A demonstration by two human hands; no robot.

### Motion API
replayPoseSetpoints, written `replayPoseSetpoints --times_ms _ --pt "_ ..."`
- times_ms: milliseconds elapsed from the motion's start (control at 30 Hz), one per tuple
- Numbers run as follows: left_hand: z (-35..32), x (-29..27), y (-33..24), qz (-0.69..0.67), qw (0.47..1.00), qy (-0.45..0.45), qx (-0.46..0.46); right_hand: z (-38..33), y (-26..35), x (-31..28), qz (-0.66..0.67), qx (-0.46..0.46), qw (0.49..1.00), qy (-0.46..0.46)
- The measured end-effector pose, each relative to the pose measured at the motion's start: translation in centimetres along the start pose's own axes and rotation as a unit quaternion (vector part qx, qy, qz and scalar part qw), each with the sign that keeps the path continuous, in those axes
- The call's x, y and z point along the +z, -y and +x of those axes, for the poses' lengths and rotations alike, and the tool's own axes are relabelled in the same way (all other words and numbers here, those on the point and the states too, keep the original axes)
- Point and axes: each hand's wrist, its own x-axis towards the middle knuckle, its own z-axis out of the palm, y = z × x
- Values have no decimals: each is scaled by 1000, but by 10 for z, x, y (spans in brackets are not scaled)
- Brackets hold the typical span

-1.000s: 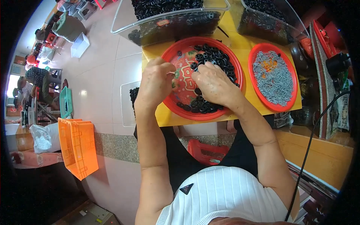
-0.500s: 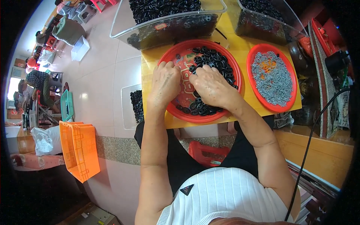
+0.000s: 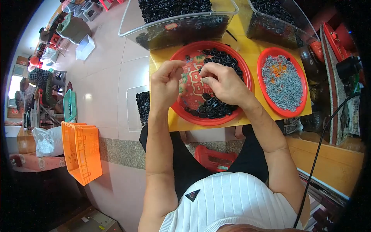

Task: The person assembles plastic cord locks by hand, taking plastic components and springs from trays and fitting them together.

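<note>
At far left an orange slatted plastic crate (image 3: pixel 81 149) lies on the pale tiled floor, with open floor between it and the small yellow table (image 3: pixel 177 123). A clear bin of black rings (image 3: pixel 143 106) sits just beside the table's left edge. The left hand (image 3: pixel 165 83) hovers over the left rim of the round red tray (image 3: pixel 191 92), fingers curled in; whether it holds anything cannot be told. The right hand (image 3: pixel 224 83) is over the tray's middle, fingertips pinched together on something too small to make out. Small glossy black rings (image 3: pixel 214 108) heap along the tray's near and far sides. To the right, a second red tray (image 3: pixel 262 62) holds grey pieces (image 3: pixel 282 83), almost touching the table's right edge.
</note>
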Motion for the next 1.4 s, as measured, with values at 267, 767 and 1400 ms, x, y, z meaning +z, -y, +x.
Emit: replayPoseSetpoints --times_ms 267,767,1400 --pt "-17 30 -5 -544 822 7 -168 -4 13 -4 420 188 887 -38" --pt "-21 38 -10 -547 820 11 -166 -5 36 -4 360 181 911 -84" --pt "-24 44 -10 -411 888 -23 -202 -5 25 3 285 180 936 -98"
